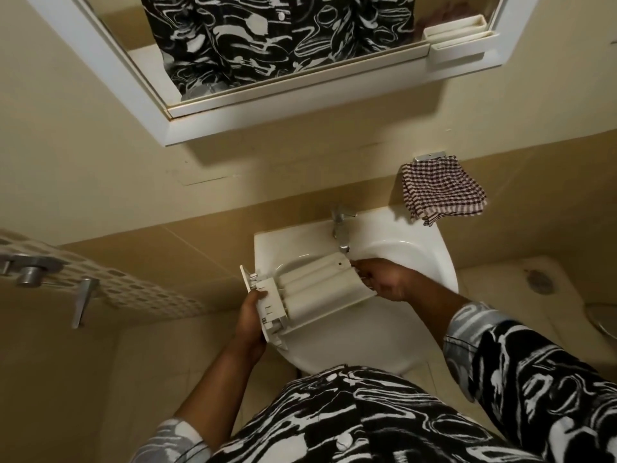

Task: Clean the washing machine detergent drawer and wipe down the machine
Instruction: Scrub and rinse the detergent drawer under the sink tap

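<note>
— Any writing to read here?
— None legible; the detergent drawer (317, 289) is plain white plastic, any moulded marks too small to tell; the tap (340, 228) at 1 o'clock of it shows no brand I can make out; the checked cloth (440, 192) at 2 o'clock carries only its pattern.
— Numbers, signs?
— None readable.

White basin (425, 243), chrome tap (340, 228), checked cloth (440, 192) on wall, mirror (267, 45) above, perhaps a drain (538, 281)
</note>
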